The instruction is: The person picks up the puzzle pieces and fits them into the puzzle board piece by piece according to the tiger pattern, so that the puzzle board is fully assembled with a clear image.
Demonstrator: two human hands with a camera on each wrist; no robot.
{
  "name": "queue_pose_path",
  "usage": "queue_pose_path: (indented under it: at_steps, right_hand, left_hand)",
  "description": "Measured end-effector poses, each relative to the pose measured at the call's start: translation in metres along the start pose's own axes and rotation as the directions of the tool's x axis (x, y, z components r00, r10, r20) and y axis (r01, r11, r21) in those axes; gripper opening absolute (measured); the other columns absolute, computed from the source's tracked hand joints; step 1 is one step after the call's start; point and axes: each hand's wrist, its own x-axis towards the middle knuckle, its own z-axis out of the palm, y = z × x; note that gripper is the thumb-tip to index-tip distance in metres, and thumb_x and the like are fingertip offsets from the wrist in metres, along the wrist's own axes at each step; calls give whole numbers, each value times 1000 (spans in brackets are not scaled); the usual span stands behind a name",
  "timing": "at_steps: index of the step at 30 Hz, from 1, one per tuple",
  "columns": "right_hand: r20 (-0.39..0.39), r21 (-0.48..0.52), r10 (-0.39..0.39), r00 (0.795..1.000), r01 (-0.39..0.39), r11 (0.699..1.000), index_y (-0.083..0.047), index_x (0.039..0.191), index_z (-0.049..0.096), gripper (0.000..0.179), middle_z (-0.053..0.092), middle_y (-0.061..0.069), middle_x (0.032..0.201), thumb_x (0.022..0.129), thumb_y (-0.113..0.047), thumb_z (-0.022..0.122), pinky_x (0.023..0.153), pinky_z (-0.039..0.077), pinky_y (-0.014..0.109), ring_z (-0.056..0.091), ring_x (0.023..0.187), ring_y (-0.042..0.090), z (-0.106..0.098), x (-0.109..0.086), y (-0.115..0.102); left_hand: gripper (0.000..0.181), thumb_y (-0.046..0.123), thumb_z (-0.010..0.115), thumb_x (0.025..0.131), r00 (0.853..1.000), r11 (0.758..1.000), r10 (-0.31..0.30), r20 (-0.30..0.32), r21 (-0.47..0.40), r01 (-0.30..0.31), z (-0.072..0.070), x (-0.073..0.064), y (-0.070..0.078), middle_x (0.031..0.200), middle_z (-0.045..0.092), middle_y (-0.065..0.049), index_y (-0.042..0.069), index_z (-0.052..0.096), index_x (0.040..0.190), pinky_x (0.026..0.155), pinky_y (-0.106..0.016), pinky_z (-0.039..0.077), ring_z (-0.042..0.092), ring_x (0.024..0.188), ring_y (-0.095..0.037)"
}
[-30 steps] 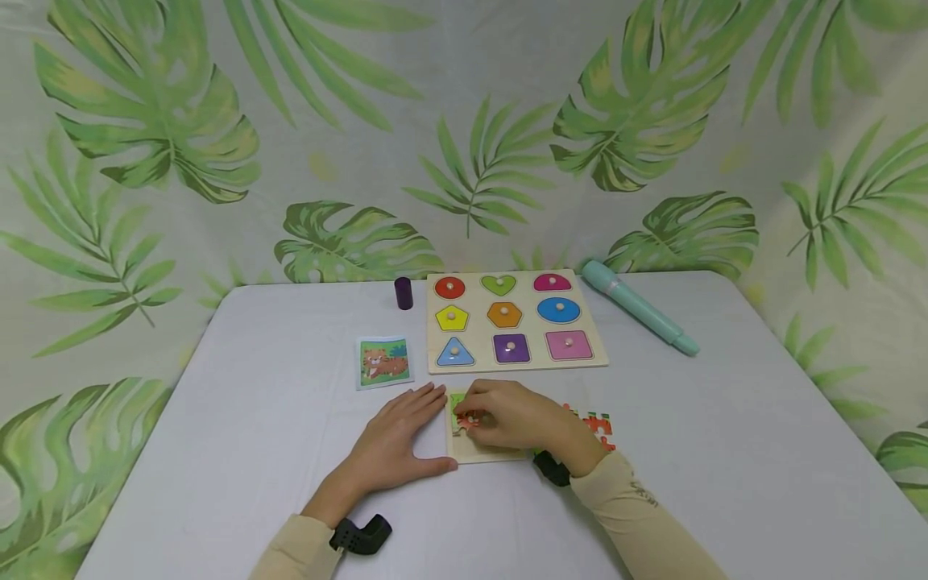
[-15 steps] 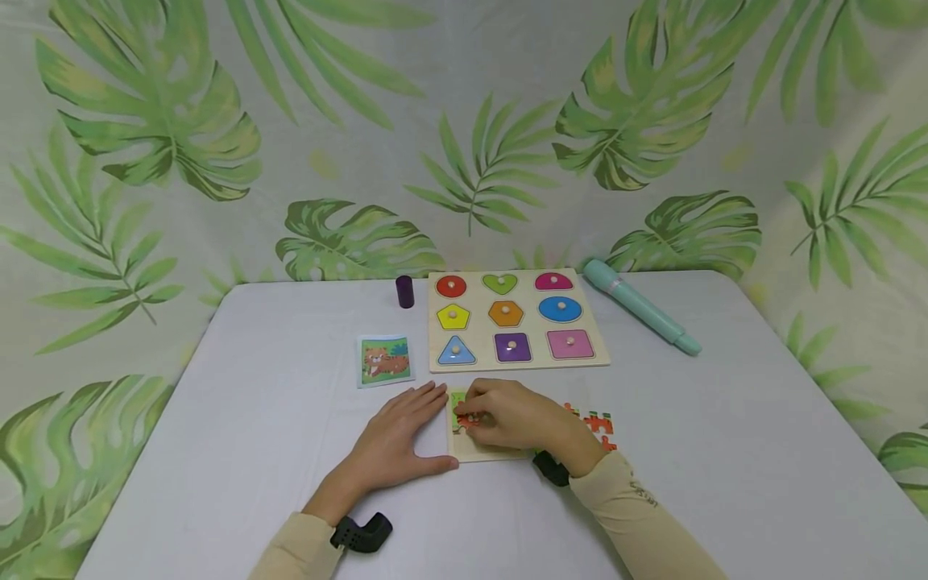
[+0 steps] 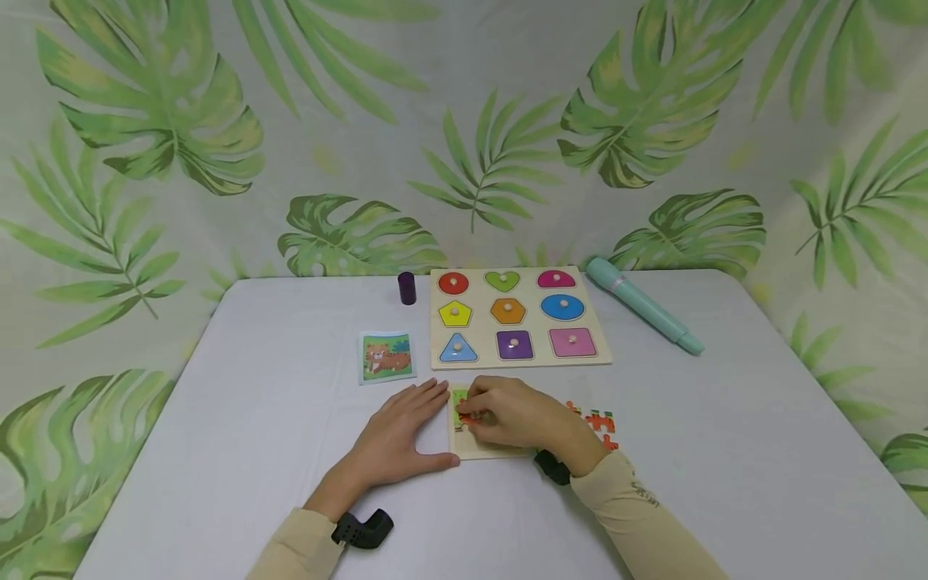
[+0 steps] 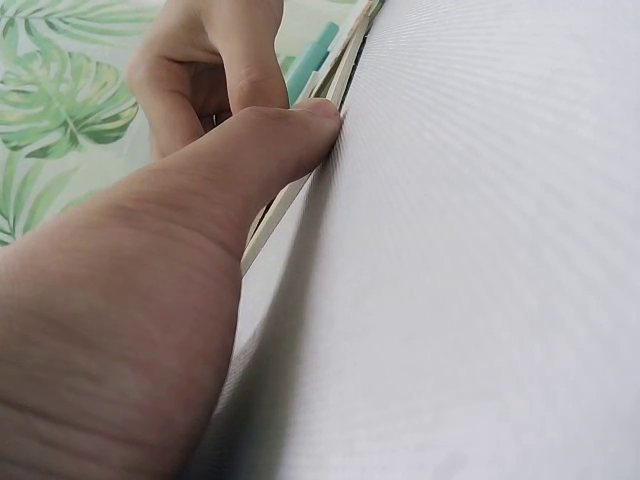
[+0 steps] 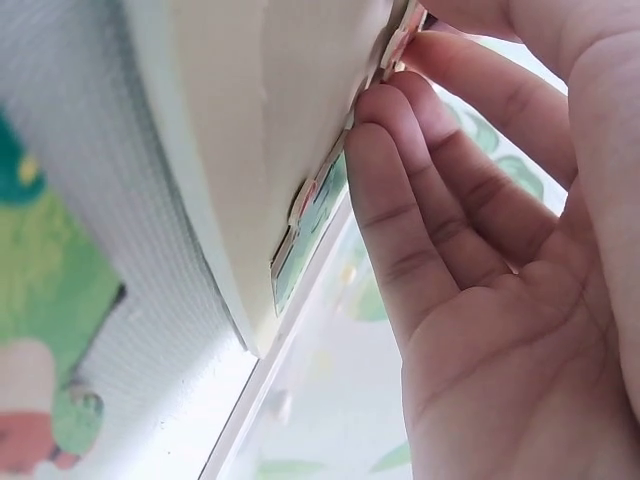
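A small wooden puzzle tray [image 3: 489, 451] lies on the table near its front, with green and orange jigsaw pieces in its upper left part. My left hand [image 3: 399, 435] lies flat along the tray's left side, fingers straight. Its thumb touches the lower left corner, also seen in the left wrist view. Over the tray, my right hand [image 3: 507, 411] pinches a jigsaw piece [image 3: 466, 419] between thumb and index finger, and hides much of the tray. In the right wrist view, its other fingers [image 5: 375, 170] touch the row of fitted pieces [image 5: 310, 235].
Loose orange jigsaw pieces [image 3: 600, 421] lie right of the tray, partly behind the right wrist. A tiger picture card [image 3: 387, 357] lies at the upper left. Behind are a knobbed shape board [image 3: 478, 330], a dark purple cylinder [image 3: 407, 288] and a teal pen-like stick [image 3: 645, 306].
Both hands keep their places at the puzzle tray, with the right fingers still at the piece. The head view has shifted slightly.
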Motion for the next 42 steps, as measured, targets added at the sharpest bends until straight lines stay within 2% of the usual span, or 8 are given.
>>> queue_pose_path:
  at_steps: [20,32,42]
  right_hand:
    - [-11,6,-22,1000,22,1000,-12,118,79,26,70,-3,107,95,-24,76,80,57,21,62,88,6,0,1,3]
    - [-1,6,-58,998,58,998,-12,117,79,23,70,-2,104,96,-19,75,83,57,25,64,90,9,-3,1,3]
    - [9,-9,-38,999,38,999,-14,117,79,22,70,-2,106,96,-19,75,84,58,25,63,92,9,-2,-1,2]
  left_hand:
    - [98,69,72,84,1000,1000,-6,11,-2,7,-2,1,1,167,36,1,13,42,159,128,-49,24,27,157,-21]
    - [98,69,72,83,1000,1000,17,-6,13,-17,-1,1,-1,166,37,0,12,43,158,127,-48,26,28,156,-20]
    - [98,69,72,83,1000,1000,16,-8,-5,-16,1,0,-1,166,37,0,12,44,158,127,-49,25,28,157,-20]
